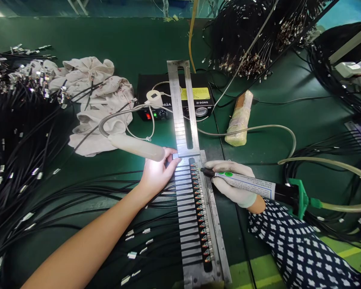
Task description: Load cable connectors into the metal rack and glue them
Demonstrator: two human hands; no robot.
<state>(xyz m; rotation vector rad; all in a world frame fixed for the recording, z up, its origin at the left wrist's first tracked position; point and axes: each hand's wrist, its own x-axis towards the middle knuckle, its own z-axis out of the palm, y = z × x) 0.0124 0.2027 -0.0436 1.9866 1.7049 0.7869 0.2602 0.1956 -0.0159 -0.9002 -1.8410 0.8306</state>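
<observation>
A long slotted metal jig [190, 241] holds a row of black cables side by side, their stripped ends and small metal connectors [202, 208] lying over its slot. My bare left hand [156, 172] grips the jig's left edge near its upper end, thumb on top and fingers partly hidden. In my white-gloved right hand [236, 182] is a glue dispensing syringe [246, 182] with a black tip and a green cap. Its tip points left, close to the upper connectors. A lit lamp on a flexible neck [136, 146] shines just above my left hand.
Behind the jig stands a black dispenser box [144, 90], partly covered by a slotted metal frame [176, 92]. Cable bundles [15, 132] and a crumpled cloth [93, 104] lie left. A wrapped block [239, 120] and a curving air hose [349, 166] are on the right.
</observation>
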